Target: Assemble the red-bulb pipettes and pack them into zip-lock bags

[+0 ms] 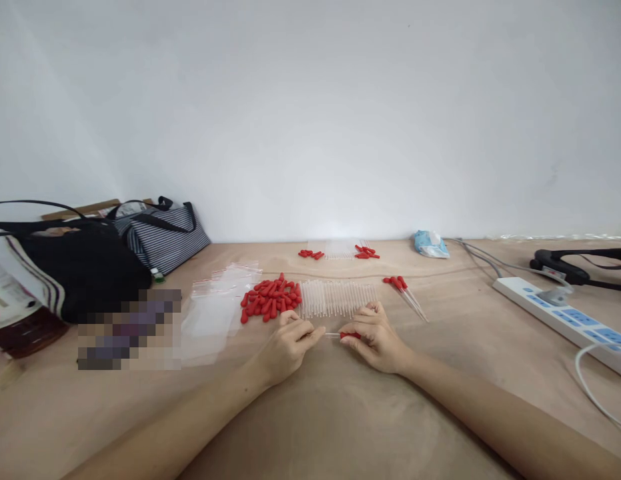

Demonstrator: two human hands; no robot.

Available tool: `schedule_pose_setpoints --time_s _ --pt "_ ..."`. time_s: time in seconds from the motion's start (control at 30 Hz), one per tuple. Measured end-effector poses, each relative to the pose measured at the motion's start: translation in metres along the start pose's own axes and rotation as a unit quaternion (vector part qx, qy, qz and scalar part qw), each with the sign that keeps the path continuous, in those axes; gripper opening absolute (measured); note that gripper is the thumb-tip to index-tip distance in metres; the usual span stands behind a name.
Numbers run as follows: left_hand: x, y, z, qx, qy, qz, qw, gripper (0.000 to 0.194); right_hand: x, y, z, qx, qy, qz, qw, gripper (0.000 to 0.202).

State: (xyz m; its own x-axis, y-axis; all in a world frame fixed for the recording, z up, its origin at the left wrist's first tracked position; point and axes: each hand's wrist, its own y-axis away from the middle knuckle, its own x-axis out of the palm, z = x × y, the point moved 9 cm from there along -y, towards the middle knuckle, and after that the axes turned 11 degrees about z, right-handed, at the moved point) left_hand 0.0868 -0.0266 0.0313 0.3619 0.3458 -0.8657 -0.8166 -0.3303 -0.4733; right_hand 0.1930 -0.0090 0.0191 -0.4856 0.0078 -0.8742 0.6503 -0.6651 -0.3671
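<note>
Between my two hands lies a thin clear glass dropper tube, roughly level, just above or on the table. Its left end is pinched by the fingers of my left hand. My right hand is closed on a red rubber bulb at the tube's right end; its fingers cover part of the bulb. Just beyond the hands, many clear glass tubes lie side by side in a row. A heap of loose red rubber bulbs sits at the row's left. To the right rest several droppers with red bulbs.
Clear zip bags lie left of the heap. Further back are more tubes with red bulbs. A blue face mask, a power strip and black straps are at right; a black bag and striped bag at left.
</note>
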Motion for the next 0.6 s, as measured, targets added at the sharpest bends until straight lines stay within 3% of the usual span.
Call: schedule_pose_setpoints --time_s 0.3,0.6 --pt "-0.0047 -0.0029 -0.0032 0.000 0.005 -0.041 0.999 0.027 -0.0037 -0.0026 -0.0005 -0.012 0.009 -0.053 0.998 0.017" --pt "-0.0024 -0.0027 -0.0035 0.009 0.036 -0.032 0.999 0.027 0.0021 -0.0028 0.0048 -0.046 0.028 -0.030 0.998 0.019"
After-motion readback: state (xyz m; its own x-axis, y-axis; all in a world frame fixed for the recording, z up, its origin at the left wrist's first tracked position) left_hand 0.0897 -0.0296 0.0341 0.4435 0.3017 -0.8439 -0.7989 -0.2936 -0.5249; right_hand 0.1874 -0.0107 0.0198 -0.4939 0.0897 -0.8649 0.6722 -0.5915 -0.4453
